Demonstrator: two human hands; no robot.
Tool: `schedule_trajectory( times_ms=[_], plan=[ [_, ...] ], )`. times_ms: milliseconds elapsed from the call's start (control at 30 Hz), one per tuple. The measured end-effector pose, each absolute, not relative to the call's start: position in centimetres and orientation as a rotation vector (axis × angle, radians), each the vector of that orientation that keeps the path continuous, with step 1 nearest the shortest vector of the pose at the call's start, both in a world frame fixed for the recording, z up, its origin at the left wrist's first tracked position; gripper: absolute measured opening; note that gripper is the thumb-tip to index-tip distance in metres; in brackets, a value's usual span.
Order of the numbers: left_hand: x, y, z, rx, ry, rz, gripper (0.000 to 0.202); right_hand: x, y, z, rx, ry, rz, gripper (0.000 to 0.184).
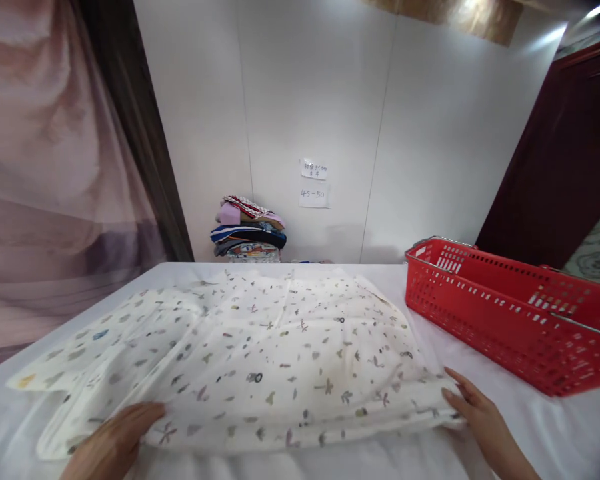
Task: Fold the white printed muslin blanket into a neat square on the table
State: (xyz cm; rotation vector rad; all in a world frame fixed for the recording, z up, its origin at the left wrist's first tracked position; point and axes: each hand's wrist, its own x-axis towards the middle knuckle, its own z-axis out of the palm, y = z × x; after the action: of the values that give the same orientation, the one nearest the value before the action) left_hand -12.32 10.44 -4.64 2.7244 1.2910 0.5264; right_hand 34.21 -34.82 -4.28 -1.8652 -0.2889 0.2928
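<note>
A thin white cloth [280, 360] printed with small leaves, flowers and other motifs lies spread over the table in front of me, slightly wrinkled. Its near edge runs between my hands, and a flap stretches out to the far left. My left hand [123, 433] is closed on the near edge at the left, its fingertips partly hidden against the fabric. At the near right corner my right hand [477, 413] pinches the cloth between thumb and fingers. Whether the garment has sleeves or is a plain sheet, I cannot tell.
A red plastic basket [480, 320] with metal handles stands at the right of the white table [480, 363]. Folded clothes [250, 230] are stacked at the back against the wall [325, 100], which bears two paper notes [313, 183]. A pink curtain [55, 187] hangs at the left.
</note>
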Motion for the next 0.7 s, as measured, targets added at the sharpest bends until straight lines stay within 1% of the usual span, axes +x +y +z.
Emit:
schedule_trajectory(
  times_ms=[67, 133, 200, 267, 300, 367, 433, 567, 633, 700],
  plan=[
    [-12.5, 10.5, -5.7, 2.654, 1.244, 0.587, 0.052, 33.1, -35.4, -4.0, -1.767, -0.255, 0.368, 0.078],
    [-12.5, 10.4, -5.8, 2.57, 1.25, 0.639, 0.052, 32.1, -35.7, -3.9, -1.69, -0.239, 0.496, 0.085],
    [-12.3, 10.1, -5.1, 2.496, 1.283, 0.679, 0.05, 31.1, -35.8, -4.4, -1.689, -0.277, 0.651, 0.096],
    [-12.0, 9.6, -4.0, 2.432, 1.364, 0.676, 0.047, 30.3, -35.7, -5.2, -1.745, -0.389, 0.688, 0.103],
    [-11.8, 9.4, -3.4, 2.402, 1.42, 0.666, 0.046, 30.1, -35.7, -5.4, -1.78, -0.463, 0.655, 0.102],
    [-11.6, 9.0, -2.5, 2.356, 1.516, 0.645, 0.045, 30.3, -36.0, -5.2, -1.828, -0.578, 0.545, 0.094],
    [-11.6, 8.8, -2.1, 2.376, 1.519, 0.652, 0.045, 31.1, -36.9, -3.8, -1.826, -0.607, 0.515, 0.087],
    [-11.9, 8.8, -2.8, 2.562, 1.329, 0.682, 0.051, 33.3, -39.3, -0.3, -1.78, -0.518, 0.494, 0.081],
    [-12.1, 8.7, -3.5, 2.637, 1.275, 0.658, 0.053, 33.6, -40.0, 0.1, -1.812, -0.512, 0.499, 0.079],
    [-12.3, 8.6, -4.0, 2.687, 1.301, 0.595, 0.055, 33.2, -40.2, -0.5, -1.913, -0.522, 0.463, 0.075]
  ],
)
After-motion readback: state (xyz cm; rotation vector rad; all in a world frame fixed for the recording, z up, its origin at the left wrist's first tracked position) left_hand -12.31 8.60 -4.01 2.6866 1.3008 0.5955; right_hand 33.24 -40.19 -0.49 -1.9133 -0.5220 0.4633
